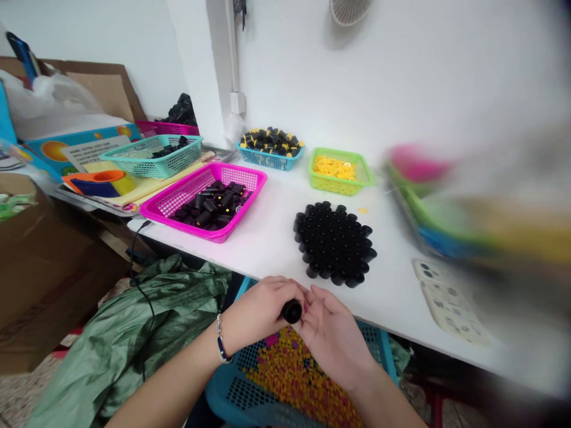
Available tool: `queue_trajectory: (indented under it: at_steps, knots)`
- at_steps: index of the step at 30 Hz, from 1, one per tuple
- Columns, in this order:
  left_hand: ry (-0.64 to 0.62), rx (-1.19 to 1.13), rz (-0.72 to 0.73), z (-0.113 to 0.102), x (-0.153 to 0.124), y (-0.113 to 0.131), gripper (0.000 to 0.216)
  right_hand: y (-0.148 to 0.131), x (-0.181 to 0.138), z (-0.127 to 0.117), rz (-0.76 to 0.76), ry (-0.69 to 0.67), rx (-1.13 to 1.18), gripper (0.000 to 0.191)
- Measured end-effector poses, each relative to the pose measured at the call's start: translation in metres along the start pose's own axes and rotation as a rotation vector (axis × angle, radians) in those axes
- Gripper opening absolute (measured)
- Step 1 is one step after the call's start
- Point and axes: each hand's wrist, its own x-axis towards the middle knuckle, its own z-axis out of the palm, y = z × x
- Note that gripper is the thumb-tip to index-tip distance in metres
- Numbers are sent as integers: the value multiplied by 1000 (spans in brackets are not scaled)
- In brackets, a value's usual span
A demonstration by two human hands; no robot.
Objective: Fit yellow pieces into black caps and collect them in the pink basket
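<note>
My left hand [267, 303] is closed around a small black cylindrical cap [292, 311], its round hollow end facing me. My right hand [332, 336] is turned palm up with fingers stretched out, its fingertips beside the cap; a tiny pink spot shows there, too small to name. Below both hands sits a blue basket [388, 356] of many small yellow and pink pieces [294, 362]. Just beyond them, a tight cluster of black cylindrical caps [334, 244] stands upright on the white table [267, 249].
A magenta basket [154, 208] of black caps is at the left. Behind are a blue basket [267, 159] of black-and-yellow pieces and a green basket [339, 185] of yellow pieces. Blurred baskets and a patterned phone-shaped object [446, 297] lie right. Green sheeting [120, 333] hangs left.
</note>
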Motion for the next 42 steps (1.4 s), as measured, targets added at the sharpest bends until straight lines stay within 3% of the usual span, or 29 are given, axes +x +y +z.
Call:
queue_trajectory:
  at_steps: [6, 10, 14, 20, 24, 28, 31, 34, 42]
  knots:
    - [-20, 1, 75, -6, 0, 0, 14, 0, -4, -1, 20, -86, 30, 30]
    - [203, -256, -125, -1, 0, 1, 6, 1, -3, -7, -193, -50, -257, 29]
    - [381, -502, -265, 5, 0, -4, 18, 3, 0, -15, -401, 24, -625, 27]
    - [321, -606, -291, 3, -3, -9, 23, 3, 5, -18, -485, 101, -658, 18]
    - [268, -399, -169, -5, 6, -28, 25, -18, 10, -8, -706, 140, -937, 8]
    - [147, -29, -97, -5, 19, -66, 30, -44, 35, 4, -819, -23, -1376, 12]
    - [81, 104, -98, 1, 23, -84, 30, -51, 62, 7, -815, -101, -1570, 17]
    - [49, 172, -86, 7, 24, -88, 33, -52, 80, 8, -762, -128, -1674, 18]
    - [51, 184, -77, 10, 24, -90, 40, -63, 91, 19, -631, -203, -1934, 18]
